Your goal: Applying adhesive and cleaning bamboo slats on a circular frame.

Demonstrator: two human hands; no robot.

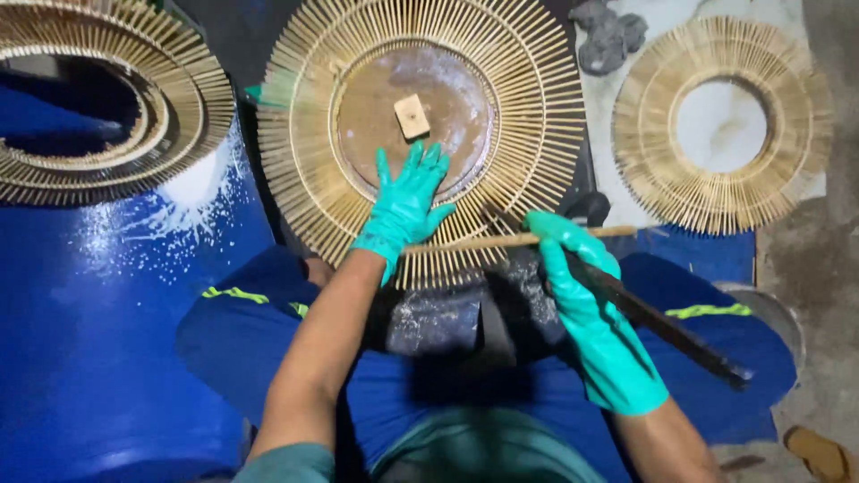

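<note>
Concealment first: the near edge of the round stick frame is covered by the left hand and by the dark block on the person's lap, so how the frame is supported cannot be determined. The far tip of the dark knife fades into shadow near the right knee. A green item at the frame's left rim is mostly hidden and cannot be identified.

Left hand: gloved in teal, fingers spread flat, pressing on the frame's brown centre disc and inner stick ring; it grasps nothing. A small pale wooden block sits on the disc just beyond the fingertips.

Right hand: gloved in teal, closed around the knife handle and a thin bamboo stick, which lies across the frame's near rim.

Surroundings: a blue drum, splashed with white, stands to the left and carries a second stick frame, cut off by the picture edge. A third stick frame lies on a pale floor to the right. Grey lumps rest beyond it. Lighting is dim.
</note>
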